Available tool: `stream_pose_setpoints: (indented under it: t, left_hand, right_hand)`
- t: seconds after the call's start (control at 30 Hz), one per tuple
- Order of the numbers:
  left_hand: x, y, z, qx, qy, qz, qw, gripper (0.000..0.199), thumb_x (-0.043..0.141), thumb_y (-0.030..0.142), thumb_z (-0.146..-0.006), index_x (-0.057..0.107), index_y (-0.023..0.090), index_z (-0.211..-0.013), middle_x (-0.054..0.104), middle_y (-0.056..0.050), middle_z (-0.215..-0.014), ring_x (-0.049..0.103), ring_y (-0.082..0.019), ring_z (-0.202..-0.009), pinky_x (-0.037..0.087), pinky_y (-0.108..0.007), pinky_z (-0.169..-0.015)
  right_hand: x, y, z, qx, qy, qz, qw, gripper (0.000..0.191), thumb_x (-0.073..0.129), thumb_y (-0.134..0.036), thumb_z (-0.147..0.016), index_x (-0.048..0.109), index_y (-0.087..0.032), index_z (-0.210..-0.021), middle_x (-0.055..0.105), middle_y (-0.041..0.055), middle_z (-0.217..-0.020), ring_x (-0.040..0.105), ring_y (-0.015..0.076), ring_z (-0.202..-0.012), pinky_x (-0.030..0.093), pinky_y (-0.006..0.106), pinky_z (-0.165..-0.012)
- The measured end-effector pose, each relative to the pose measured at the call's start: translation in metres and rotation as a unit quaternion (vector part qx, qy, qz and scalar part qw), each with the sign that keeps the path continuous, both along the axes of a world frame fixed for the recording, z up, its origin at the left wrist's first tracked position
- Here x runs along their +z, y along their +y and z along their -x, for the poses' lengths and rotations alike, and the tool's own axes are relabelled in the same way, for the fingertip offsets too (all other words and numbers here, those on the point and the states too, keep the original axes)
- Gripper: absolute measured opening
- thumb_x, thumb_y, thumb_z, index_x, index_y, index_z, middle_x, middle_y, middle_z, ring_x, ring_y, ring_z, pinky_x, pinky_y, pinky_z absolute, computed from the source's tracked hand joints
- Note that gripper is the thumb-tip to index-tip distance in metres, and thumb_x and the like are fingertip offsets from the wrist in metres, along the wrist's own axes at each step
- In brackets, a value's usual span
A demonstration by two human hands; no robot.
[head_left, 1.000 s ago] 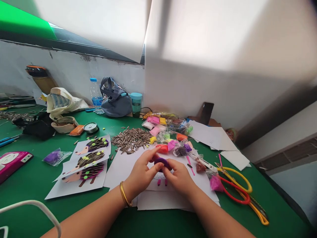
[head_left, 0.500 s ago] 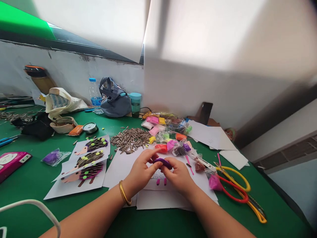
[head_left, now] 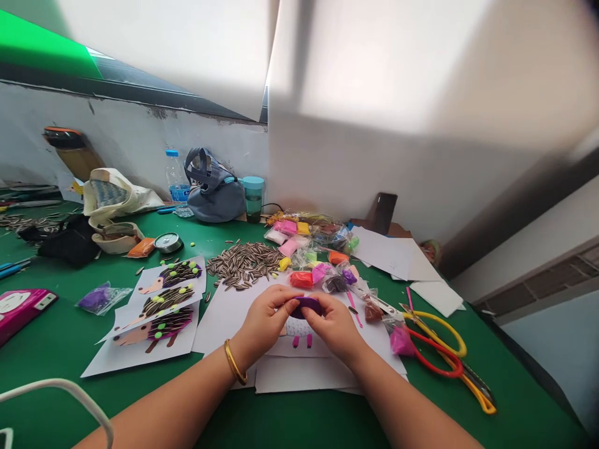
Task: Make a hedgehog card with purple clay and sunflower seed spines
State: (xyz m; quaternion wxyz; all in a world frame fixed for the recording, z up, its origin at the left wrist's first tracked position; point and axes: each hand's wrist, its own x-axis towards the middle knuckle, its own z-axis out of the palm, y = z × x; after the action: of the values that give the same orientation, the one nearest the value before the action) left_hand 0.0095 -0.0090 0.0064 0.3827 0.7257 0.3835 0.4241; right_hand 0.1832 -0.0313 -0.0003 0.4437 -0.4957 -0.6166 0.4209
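Observation:
A flattened piece of purple modelling clay [head_left: 306,306] is pinched between both my hands over the paper. My left hand [head_left: 264,318] grips its left side with thumb and fingers. On its right side, my right hand [head_left: 337,327] has thumb and fingers closed on it. Beneath them lies a white sheet [head_left: 229,318] with a drawn animal body [head_left: 299,327], covered in scallop marks and with pink clay feet; my hands hide part of it. Finished-looking hedgehog pictures [head_left: 161,324] of clay and seeds lie to the left.
Sunflower seeds [head_left: 246,262] are heaped beyond the paper, beside bagged coloured clay [head_left: 302,279]. Yellow- and red-handled scissors [head_left: 444,349] lie right. A purple clay bag [head_left: 100,298] and a magenta box [head_left: 23,308] are left. A cup [head_left: 253,199] and a phone [head_left: 385,212] stand behind.
The purple clay has turned from a tilted, edge-on view to lying flatter, showing more of its face. Both hands have shifted slightly around it, still gripping.

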Motion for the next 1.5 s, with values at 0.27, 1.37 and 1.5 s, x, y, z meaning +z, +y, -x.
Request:
stream_pose_setpoints:
  t: [0.27,1.37,1.5]
  left_hand:
    - [0.000,0.000,0.000,0.023,-0.003,0.043,0.999,0.031,0.066,0.030,-0.081,0.069,0.024,-0.111,0.066,-0.004,-0.092,0.062,-0.018,-0.086,0.054,-0.032,-0.077]
    - [0.008,-0.008,-0.001,-0.005,0.017,0.009,1.000,0.017,0.063,0.030,-0.084,0.068,0.022,-0.098,0.064,-0.005,-0.096,0.059,-0.020,-0.094,0.049,-0.035,-0.085]
    - [0.007,-0.008,-0.001,0.009,-0.044,0.084,0.995,0.016,0.062,0.033,-0.085,0.070,0.020,-0.086,0.064,-0.004,-0.085,0.062,-0.018,-0.081,0.053,-0.031,-0.072]
  right_hand:
    - [0.008,-0.002,0.003,-0.006,-0.049,0.007,0.999,0.022,0.061,-0.031,-0.080,0.070,-0.016,-0.094,0.070,0.0038,-0.083,0.062,0.0177,-0.073,0.049,0.029,-0.065]
    - [0.006,-0.005,-0.001,0.047,-0.175,-0.091,0.979,0.020,0.050,-0.028,-0.092,0.068,-0.020,-0.086,0.068,0.0026,-0.082,0.060,0.0176,-0.079,0.044,0.028,-0.072]
    - [0.008,-0.009,0.002,0.048,-0.186,-0.092,0.977,0.013,0.054,-0.025,-0.088,0.066,-0.019,-0.086,0.067,0.0019,-0.083,0.058,0.0165,-0.077,0.042,0.027,-0.071]
